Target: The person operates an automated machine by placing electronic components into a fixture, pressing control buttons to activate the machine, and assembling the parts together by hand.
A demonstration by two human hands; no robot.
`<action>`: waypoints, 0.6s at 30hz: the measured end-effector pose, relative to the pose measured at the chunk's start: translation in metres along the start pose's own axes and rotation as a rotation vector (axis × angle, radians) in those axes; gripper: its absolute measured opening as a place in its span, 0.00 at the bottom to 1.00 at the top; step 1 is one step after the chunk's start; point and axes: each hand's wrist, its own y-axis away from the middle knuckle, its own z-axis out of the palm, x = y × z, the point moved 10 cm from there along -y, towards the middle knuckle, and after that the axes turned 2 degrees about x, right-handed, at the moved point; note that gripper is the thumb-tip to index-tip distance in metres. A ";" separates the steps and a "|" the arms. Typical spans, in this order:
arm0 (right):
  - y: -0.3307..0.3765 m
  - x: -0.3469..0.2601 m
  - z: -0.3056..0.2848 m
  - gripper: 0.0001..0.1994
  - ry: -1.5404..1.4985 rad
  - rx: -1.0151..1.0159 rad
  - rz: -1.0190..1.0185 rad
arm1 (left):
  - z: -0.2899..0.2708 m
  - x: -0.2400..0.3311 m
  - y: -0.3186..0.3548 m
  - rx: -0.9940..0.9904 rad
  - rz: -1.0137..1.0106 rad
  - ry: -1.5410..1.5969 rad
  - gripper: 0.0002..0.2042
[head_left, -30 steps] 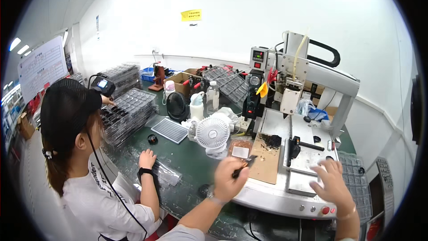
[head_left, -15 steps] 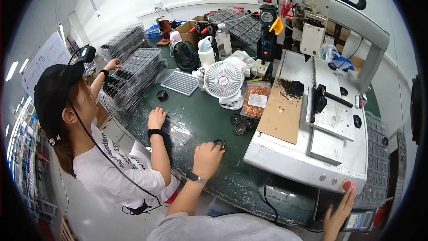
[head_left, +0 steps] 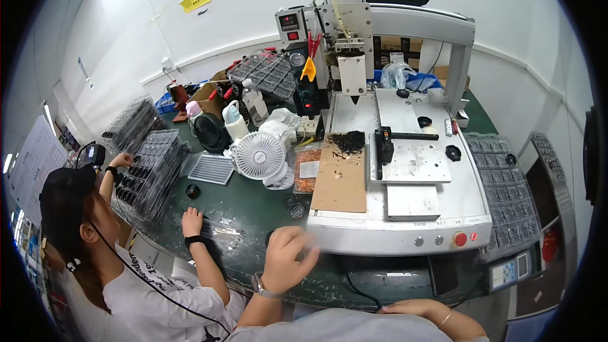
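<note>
My left hand [head_left: 288,261] is raised over the table's near edge, left of the white desktop machine [head_left: 354,239]. Its fingers are bent and smeared by motion, so what they hold, if anything, does not show. Just behind it, a small dark round part [head_left: 269,239] is partly hidden. My right hand [head_left: 411,307] rests low in front of my body by the table edge, fingers stretched toward the left, with nothing seen in it. A black cable [head_left: 354,288] lies close to its fingertips. On the machine's bed, a black clamp [head_left: 384,145] sits on a white fixture plate.
At left, a co-worker's hand [head_left: 192,220] rests on the green table, beside stacked clear trays [head_left: 152,161]. A white fan [head_left: 260,156], bottles and a bag of copper-coloured pieces [head_left: 308,170] stand mid-table. Cardboard [head_left: 339,190] with black scraps lies on the machine. More trays [head_left: 503,190] are at right.
My view has swung to the right. My right hand has left the buttons on the machine's front and come down toward my body. My left hand has lifted from the dark round part.
</note>
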 end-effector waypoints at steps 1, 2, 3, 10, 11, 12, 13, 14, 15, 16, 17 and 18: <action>-0.008 -0.014 0.009 0.24 0.026 -0.090 -0.172 | 0.003 0.008 -0.003 -0.014 0.027 0.061 0.12; -0.014 -0.025 0.018 0.25 0.051 -0.181 -0.347 | 0.004 0.014 -0.006 -0.008 0.034 0.066 0.12; -0.027 -0.018 0.015 0.25 0.055 -0.173 -0.350 | 0.008 0.024 -0.007 -0.032 0.067 0.112 0.13; -0.061 0.013 0.027 0.25 0.121 -0.376 -0.309 | 0.018 0.048 0.003 -0.152 0.166 0.212 0.14; -0.062 0.015 0.028 0.25 0.110 -0.395 -0.309 | 0.017 0.046 0.005 -0.149 0.151 0.206 0.14; -0.064 0.015 0.030 0.25 0.098 -0.412 -0.309 | 0.018 0.045 0.007 -0.148 0.136 0.202 0.14; -0.064 0.014 0.031 0.25 0.084 -0.425 -0.310 | 0.020 0.047 0.008 -0.146 0.142 0.205 0.14; -0.064 0.013 0.031 0.25 0.069 -0.437 -0.311 | 0.023 0.047 0.009 -0.155 0.123 0.229 0.14; -0.061 0.019 0.020 0.25 0.067 -0.431 -0.315 | 0.027 0.047 0.009 -0.165 0.104 0.254 0.14; -0.058 0.020 0.013 0.25 0.131 -0.421 -0.344 | 0.029 0.049 0.008 -0.165 0.113 0.258 0.14; -0.056 0.021 0.007 0.25 0.194 -0.411 -0.373 | 0.031 0.055 0.008 -0.187 0.136 0.277 0.14; -0.054 0.021 0.002 0.25 0.256 -0.399 -0.402 | 0.033 0.060 0.007 -0.211 0.159 0.296 0.14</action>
